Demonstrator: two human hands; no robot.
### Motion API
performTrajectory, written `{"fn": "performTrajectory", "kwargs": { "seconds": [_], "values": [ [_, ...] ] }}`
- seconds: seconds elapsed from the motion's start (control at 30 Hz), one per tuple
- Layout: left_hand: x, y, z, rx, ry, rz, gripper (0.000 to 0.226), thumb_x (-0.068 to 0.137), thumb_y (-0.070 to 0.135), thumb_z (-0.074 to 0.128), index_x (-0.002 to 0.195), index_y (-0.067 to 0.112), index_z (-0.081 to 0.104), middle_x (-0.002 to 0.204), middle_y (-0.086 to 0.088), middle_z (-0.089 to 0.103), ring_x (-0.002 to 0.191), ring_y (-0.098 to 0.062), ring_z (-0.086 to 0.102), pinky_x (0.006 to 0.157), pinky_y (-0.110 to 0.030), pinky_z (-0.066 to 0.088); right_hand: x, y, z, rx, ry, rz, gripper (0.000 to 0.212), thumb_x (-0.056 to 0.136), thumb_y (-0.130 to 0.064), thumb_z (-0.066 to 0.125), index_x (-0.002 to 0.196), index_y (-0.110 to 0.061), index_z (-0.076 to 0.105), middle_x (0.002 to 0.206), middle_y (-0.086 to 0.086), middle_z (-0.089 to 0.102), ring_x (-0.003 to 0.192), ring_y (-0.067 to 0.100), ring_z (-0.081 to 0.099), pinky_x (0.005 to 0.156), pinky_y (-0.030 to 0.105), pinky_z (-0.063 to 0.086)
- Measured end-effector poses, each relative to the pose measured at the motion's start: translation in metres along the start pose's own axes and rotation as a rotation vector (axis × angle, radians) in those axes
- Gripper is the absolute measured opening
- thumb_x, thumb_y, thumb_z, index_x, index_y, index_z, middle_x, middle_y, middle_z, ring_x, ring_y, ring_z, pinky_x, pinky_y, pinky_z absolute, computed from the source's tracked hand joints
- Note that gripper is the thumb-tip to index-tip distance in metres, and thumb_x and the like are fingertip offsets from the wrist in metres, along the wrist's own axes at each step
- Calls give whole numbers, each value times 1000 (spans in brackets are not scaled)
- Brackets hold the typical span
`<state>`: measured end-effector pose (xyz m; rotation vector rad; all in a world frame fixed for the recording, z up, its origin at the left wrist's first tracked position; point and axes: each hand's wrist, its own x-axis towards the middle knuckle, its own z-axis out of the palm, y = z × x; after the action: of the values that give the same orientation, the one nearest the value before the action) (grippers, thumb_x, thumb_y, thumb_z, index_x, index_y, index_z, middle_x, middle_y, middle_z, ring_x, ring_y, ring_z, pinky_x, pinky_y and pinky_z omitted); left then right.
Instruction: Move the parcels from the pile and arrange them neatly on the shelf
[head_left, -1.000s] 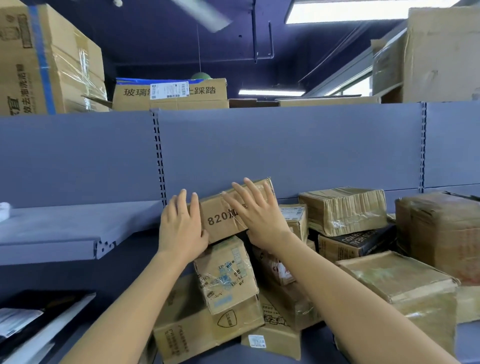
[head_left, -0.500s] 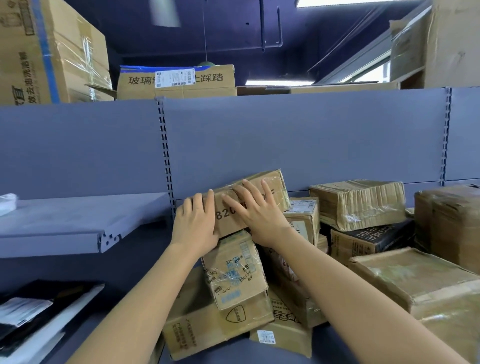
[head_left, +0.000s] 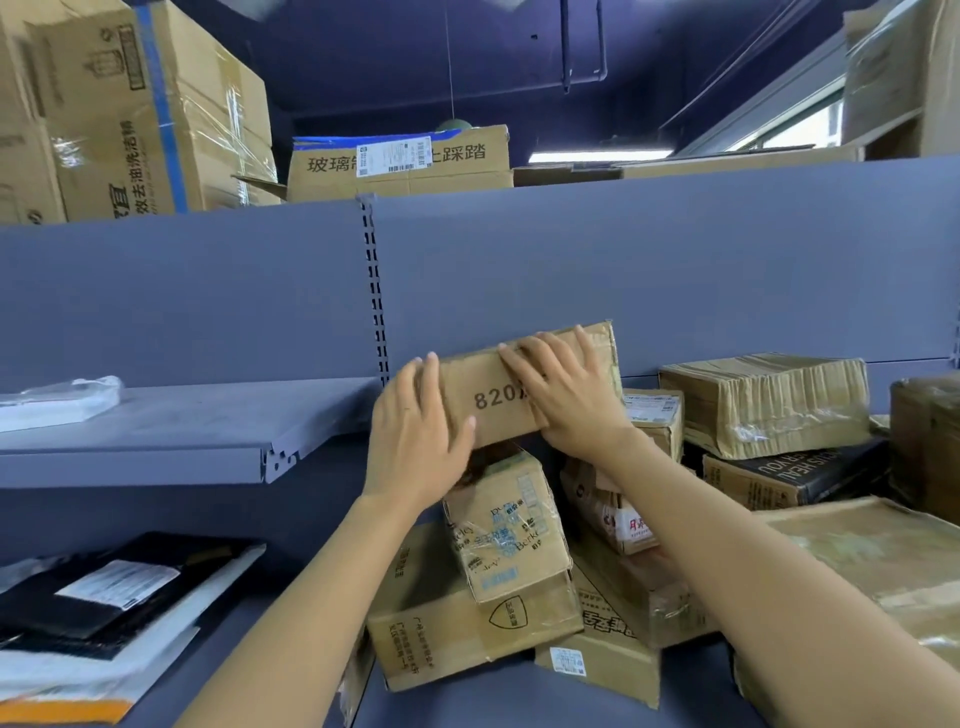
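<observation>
At centre frame, on top of the pile of parcels (head_left: 623, 597), a flat brown parcel stamped 820 (head_left: 488, 402), tilted with its right end higher, in front of the grey back panel (head_left: 675, 260). Gripped at its left end by the left hand (head_left: 415, 447), fingers held together and wrapped round that end, thumb pressed on the front face near the lower edge. Covered on its right half by the right hand (head_left: 571, 400), laid flat on the front, fingers nearly straight and slightly spread, tips reaching the top edge; cannot tell whether hooked over it.

Directly below, a taped box with blue print (head_left: 504, 530), tipped on a larger carton with a shield mark (head_left: 457, 623). Right of the hands, a crumpled tape-wrapped parcel (head_left: 763, 405) resting on a dark box with white lettering (head_left: 789, 473). Lower right, a wide flat parcel under clear wrap (head_left: 872, 561).

Left of centre, a grey shelf board (head_left: 182, 431), its right end just beside the left hand, with a clear plastic packet (head_left: 57, 400) lying at the far left. Lower left, black and white mailer bags (head_left: 104, 592) stacked on the level beneath. Along the top of the frame, large cartons above the back panel: a film-wrapped carton with a blue stripe (head_left: 130, 104) at upper left, a labelled carton (head_left: 400, 161) at upper centre.
</observation>
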<state>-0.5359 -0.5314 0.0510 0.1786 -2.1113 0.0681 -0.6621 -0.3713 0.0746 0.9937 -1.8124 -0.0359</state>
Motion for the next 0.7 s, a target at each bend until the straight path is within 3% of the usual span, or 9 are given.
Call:
{"fn": "performTrajectory", "kwargs": {
  "seconds": [0.13,0.23,0.3,0.4,0.5,0.53,0.6,0.7],
  "values": [
    [-5,-1,-13,-494,199,-254,61,94,36,36,147,8,22,150,-12,26,138,-25,26,111,-39,25,2,27,-33,394,164,188,95,63,-26,74,147,-11,31,135,15,42,128,32,36,110,60,26],
    [1,2,-14,-734,181,-437,53,100,30,37,148,13,22,151,-3,22,140,-19,25,112,-36,25,2,45,-63,773,258,355,100,58,-33,72,146,-16,27,135,8,34,125,20,28,104,33,28],
    [5,7,-15,-846,153,-494,50,101,30,38,147,15,25,150,-2,24,138,-16,28,111,-36,27,0,53,-81,964,304,467,99,58,-34,74,145,-22,26,133,-1,31,126,13,28,102,24,28],
    [7,19,-18,-1065,63,-507,50,100,39,41,144,17,33,147,0,33,133,-10,34,106,-27,28,-12,58,-101,1358,297,649,97,55,-44,76,139,-31,29,135,-1,38,125,14,42,100,33,41],
    [5,31,-25,-1303,-100,-422,83,81,72,48,140,15,41,142,-4,47,133,-17,43,113,-39,32,-30,53,-107,1734,251,809,86,53,-46,71,130,-25,39,121,2,57,103,17,61,81,40,53],
    [4,35,-28,-1354,-185,-402,94,70,80,50,138,16,44,139,-5,52,131,-20,46,112,-44,33,-37,51,-106,1803,225,846,79,54,-44,71,125,-23,43,114,2,61,96,18,64,76,41,54],
    [2,45,-31,-1425,-343,-412,97,57,84,55,133,24,49,132,-3,59,124,-21,53,109,-50,36,-52,48,-104,1872,164,885,60,63,-39,68,117,-22,49,107,4,63,88,19,65,74,40,55],
    [-5,57,-27,-1429,-433,-422,103,49,87,59,133,28,45,134,-2,56,125,-23,52,108,-55,35,-69,45,-102,1885,105,916,53,73,-39,61,122,-22,50,114,9,63,90,23,65,77,43,54]
  ]
}}
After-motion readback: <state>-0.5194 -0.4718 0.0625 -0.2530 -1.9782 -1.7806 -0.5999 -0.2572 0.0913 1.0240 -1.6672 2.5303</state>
